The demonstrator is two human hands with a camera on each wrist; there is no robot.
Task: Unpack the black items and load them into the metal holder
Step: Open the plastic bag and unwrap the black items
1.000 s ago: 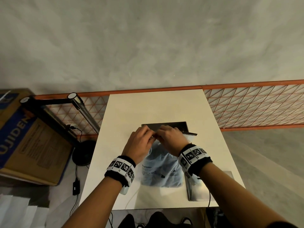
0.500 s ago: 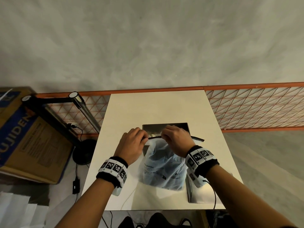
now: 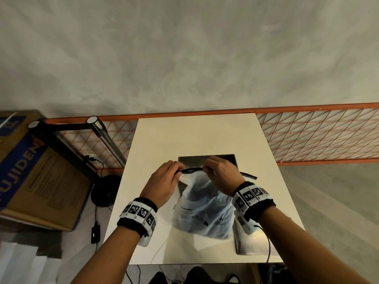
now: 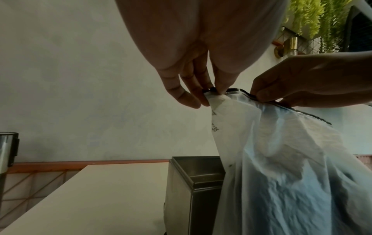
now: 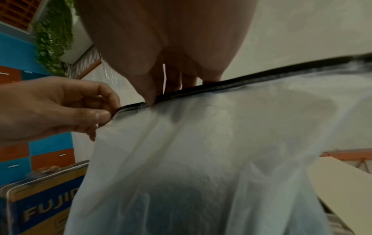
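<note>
A translucent plastic bag (image 3: 203, 208) with a black zip strip (image 3: 191, 170) along its top hangs above the white table (image 3: 196, 138). Dark items show dimly through its lower part (image 5: 181, 205). My left hand (image 3: 164, 181) pinches the strip's left end (image 4: 209, 91). My right hand (image 3: 220, 174) pinches the strip a little further right (image 5: 159, 97), and the rest of the strip (image 3: 249, 175) trails off to the right. Behind the bag stands the open metal holder (image 4: 193, 176), a dark rectangular box (image 3: 207, 158).
A flat metal plate (image 3: 254, 242) lies at the table's near right corner. A cardboard box (image 3: 30, 175) and a black lamp stand (image 3: 61, 144) sit left of the table. An orange mesh fence (image 3: 317, 136) runs behind it.
Both hands have lifted the bag off the table and drawn slightly apart along the zip strip. The strip's right end now sticks out further to the right.
</note>
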